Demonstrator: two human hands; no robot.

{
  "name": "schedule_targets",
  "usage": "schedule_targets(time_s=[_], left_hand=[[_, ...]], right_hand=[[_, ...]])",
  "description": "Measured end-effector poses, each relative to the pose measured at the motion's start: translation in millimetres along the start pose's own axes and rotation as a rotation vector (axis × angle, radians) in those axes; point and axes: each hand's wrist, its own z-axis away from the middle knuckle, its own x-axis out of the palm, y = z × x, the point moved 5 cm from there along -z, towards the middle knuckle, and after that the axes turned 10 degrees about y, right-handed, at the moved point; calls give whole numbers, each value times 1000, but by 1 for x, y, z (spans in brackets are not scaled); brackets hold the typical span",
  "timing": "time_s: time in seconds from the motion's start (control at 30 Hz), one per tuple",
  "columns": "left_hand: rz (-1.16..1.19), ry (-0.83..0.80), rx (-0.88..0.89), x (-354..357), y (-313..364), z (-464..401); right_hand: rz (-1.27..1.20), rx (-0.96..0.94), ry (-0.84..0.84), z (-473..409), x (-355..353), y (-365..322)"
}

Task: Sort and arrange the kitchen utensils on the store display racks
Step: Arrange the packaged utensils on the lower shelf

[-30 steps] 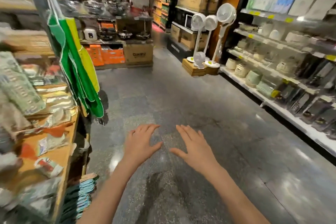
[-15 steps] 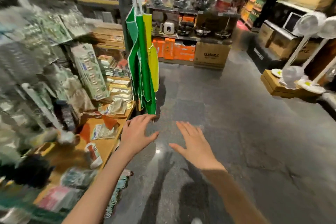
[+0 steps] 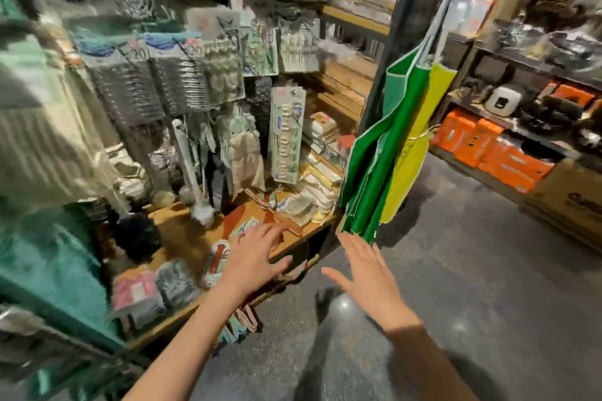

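Reaching over the cluttered wooden display shelf (image 3: pixel 182 238), left hand (image 3: pixel 252 259) spread above a red-handled packaged utensil (image 3: pixel 217 259); right hand (image 3: pixel 366 270) spread beside it, empty. Sorting seemingly barely starting.

Both bare hands held out in front, palms down, holding nothing.

The left hand (image 3: pixel 252 259) reaches forward and a little leftward on a bare forearm that rises from the lower left; its fingers are spread and slightly bent, the thumb splayed out toward the other hand. The right hand (image 3: pixel 366 272) sits just beside it, apart and not touching, at about the same reach; its fingers are straight and close together, pointing forward and up-left, the thumb stretched out toward the left hand. The right forearm, also bare, runs back to the lower right.
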Motion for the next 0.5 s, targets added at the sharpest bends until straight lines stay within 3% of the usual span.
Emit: schedule_targets(time_s=[0.23, 0.5], left_hand=[[-79, 59, -237, 10, -79, -43], [-42, 49, -284, 53, -138, -155]], right_hand=[[-76, -183, -86, -114, 52, -20], [-67, -166, -223, -224, 118, -19]])
